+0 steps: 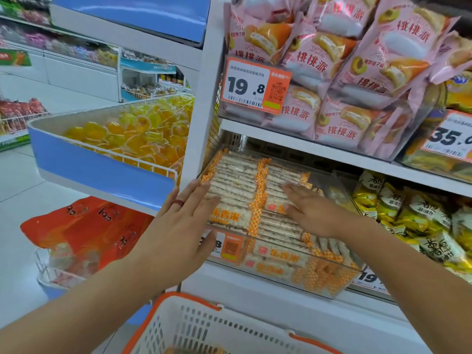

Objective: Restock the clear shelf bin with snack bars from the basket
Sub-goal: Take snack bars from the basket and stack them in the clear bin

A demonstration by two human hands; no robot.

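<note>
In the middle of the frame the clear bin (319, 284) stands on the shelf (281, 302), filled with bars (237, 185) in two rows up to its rim. The left hand (178, 223) lies flat with straight fingers on the left row and covers part of the orange price tag (227, 247) on the bin front. The right hand (314, 213) also lies open, fingers straight, on the right row; neither hand grips anything. The basket (204, 328) is at the bottom edge, cut off by the frame, and what lies inside is hard to make out. The far end of the bin is hidden under the upper shelf.
</note>
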